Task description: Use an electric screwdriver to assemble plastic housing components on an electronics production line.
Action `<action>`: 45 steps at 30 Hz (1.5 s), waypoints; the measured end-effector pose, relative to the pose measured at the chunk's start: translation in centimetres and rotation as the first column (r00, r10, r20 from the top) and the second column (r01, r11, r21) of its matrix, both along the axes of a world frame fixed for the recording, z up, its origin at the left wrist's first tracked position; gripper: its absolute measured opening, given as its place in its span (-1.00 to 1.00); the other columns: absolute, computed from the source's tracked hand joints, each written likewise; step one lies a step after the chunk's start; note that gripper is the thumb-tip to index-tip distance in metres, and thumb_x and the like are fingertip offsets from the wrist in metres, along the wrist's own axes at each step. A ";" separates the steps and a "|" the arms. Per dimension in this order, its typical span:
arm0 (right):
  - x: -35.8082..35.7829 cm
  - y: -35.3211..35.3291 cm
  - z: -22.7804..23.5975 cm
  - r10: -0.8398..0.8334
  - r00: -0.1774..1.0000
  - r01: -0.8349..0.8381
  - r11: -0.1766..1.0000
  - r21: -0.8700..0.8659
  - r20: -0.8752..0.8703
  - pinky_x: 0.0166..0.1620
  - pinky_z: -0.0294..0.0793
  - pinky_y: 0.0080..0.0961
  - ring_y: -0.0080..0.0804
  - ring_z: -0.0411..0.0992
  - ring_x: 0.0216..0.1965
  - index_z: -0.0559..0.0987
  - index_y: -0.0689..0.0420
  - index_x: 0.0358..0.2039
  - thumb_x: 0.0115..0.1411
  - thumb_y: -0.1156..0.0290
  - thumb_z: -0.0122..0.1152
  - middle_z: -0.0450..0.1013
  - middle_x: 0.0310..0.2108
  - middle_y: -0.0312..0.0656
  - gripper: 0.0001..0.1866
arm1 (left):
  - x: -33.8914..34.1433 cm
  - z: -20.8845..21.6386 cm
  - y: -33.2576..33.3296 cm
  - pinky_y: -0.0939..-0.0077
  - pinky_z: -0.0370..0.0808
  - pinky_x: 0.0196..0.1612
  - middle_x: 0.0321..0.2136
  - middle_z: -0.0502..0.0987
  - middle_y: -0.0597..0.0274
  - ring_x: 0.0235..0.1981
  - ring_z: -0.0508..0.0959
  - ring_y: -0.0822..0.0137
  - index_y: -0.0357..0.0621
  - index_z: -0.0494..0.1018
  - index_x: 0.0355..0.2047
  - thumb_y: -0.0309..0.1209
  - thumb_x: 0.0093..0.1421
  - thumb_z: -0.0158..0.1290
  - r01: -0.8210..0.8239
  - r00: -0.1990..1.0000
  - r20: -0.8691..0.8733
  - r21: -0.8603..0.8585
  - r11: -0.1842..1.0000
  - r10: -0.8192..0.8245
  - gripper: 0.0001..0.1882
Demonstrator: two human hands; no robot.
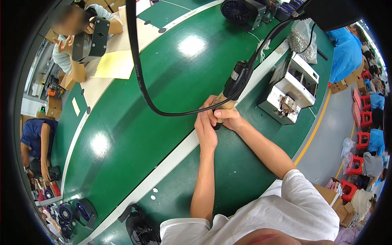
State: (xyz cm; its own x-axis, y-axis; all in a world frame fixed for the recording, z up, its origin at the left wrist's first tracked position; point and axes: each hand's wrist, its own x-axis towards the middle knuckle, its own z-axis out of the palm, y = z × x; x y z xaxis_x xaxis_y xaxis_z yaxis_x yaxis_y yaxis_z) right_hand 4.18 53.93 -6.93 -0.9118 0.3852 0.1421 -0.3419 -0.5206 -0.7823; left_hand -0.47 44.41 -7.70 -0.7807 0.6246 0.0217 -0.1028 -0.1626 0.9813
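Note:
A corded electric screwdriver (236,81), black at the top and wrapped in tan material lower down, stands tilted over the bench in front of me. My right hand (229,116) is closed around its lower part, thumb across the front. From the left, my left hand (207,124) meets it with curled fingers, closed against the same lower end. A black tip (217,126) shows just below the hands. The hands cover part of the grip, and no workpiece can be seen under it. A black cable (175,114) loops down across the view and passes in front of the tool.
White metal boxes (281,100) stand right of my hands, beside a clear bag of small metal parts (303,41). Fans (239,10) sit at the far edge. A black fan-like item (141,228) lies lower left. Across the green bench (122,118), a co-worker holds a black bracket (98,38).

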 end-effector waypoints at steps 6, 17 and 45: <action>0.0 0.0 0.0 0.002 1.000 -0.002 1.000 -0.010 0.006 -0.38 0.33 -0.61 -0.52 0.34 -0.62 0.45 0.30 -0.35 -0.07 0.32 0.24 0.36 -0.70 -0.23 -0.66 | 0.0 -0.1 -0.1 0.63 0.17 -0.47 -0.61 0.22 0.41 -0.55 0.20 0.55 -0.31 0.43 -0.19 -0.29 0.38 -0.39 0.001 1.000 -0.018 -0.008 1.000 -0.002 -0.59; 0.2 0.0 0.1 0.005 1.000 -0.005 1.000 -0.008 0.015 -0.33 0.33 -0.60 -0.51 0.33 -0.62 0.45 0.31 -0.35 -0.07 0.32 0.24 0.37 -0.70 -0.22 -0.66 | 0.0 -0.3 -0.2 0.61 0.20 -0.44 -0.59 0.25 0.41 -0.53 0.23 0.54 -0.31 0.42 -0.20 -0.29 0.39 -0.38 0.020 1.000 0.010 0.002 1.000 -0.020 -0.60; 0.7 0.1 0.5 0.025 0.999 -0.025 1.000 0.002 0.048 -0.39 0.30 -0.59 -0.53 0.34 -0.58 0.44 0.26 -0.32 -0.01 0.31 0.19 0.37 -0.65 -0.25 -0.69 | 0.3 0.0 0.1 0.68 0.22 -0.33 -0.49 0.30 0.39 -0.46 0.25 0.55 -0.42 0.34 0.02 -0.28 0.37 -0.42 -0.007 0.999 -0.043 -0.054 0.999 0.005 -0.51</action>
State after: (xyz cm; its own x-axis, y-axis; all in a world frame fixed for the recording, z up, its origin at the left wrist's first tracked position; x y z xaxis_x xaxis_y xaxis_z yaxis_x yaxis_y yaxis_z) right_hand 4.91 54.04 -6.39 -0.9268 0.3621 0.0992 -0.2911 -0.5261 -0.7990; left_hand -0.21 44.50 -7.73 -0.7837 0.6208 0.0212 -0.0598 -0.1094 0.9922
